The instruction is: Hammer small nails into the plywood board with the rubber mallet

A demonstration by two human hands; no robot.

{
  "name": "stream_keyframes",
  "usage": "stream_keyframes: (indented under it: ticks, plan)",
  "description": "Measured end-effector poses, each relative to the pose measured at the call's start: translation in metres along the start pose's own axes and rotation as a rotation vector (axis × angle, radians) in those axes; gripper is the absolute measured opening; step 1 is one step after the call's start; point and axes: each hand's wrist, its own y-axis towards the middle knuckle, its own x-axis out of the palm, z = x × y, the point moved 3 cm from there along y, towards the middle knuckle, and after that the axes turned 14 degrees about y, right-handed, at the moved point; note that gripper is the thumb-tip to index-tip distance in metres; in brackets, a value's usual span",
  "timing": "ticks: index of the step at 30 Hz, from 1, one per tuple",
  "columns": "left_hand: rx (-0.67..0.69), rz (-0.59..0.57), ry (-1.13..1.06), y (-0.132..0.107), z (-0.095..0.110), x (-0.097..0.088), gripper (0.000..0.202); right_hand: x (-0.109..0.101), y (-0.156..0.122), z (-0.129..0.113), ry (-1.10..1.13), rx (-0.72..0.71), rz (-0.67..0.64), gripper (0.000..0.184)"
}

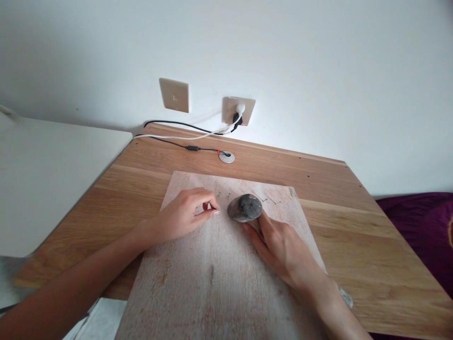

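Note:
My right hand (283, 243) is wrapped round the handle of a hammer (246, 208) with a thick, dark, scuffed head. The head is held over a pale, worn wooden board (184, 283). My left hand (187, 210) is just left of the hammer head, thumb and forefinger pinched together low over the board. What is between those fingertips is too small to make out. Near the board's far edge, small nails stand or lean, one nail (228, 195) behind the left fingertips and another nail (278, 203) right of the hammer. Another nail (213, 275) shows nearer to me.
The board lies on a brown wooden desk (357, 245) against a white wall. Black and white cables (191, 138) run along the back to a wall socket (230, 111), near a round cable hole (227, 157). A white surface (53, 174) borders the left, purple cloth (417, 226) the right.

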Motion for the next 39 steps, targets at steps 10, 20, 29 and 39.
stream_keyframes:
  ticks: [10,20,29,39]
  plan:
    - [0.000,-0.098,0.046,-0.002,-0.003,0.009,0.010,-0.001,-0.001,-0.002,0.026,-0.002,-0.002,0.016]
    - [-0.003,0.056,0.032,-0.001,-0.003,-0.002,0.011,0.000,0.000,0.000,0.016,-0.019,0.013,0.017]
    - [-0.016,-0.102,0.069,-0.001,-0.005,0.006,0.013,-0.001,0.000,0.000,0.036,-0.002,-0.001,0.015]
    - [-0.040,0.084,0.046,0.000,-0.005,-0.004,0.012,-0.001,0.000,-0.001,0.025,-0.029,0.018,0.012]
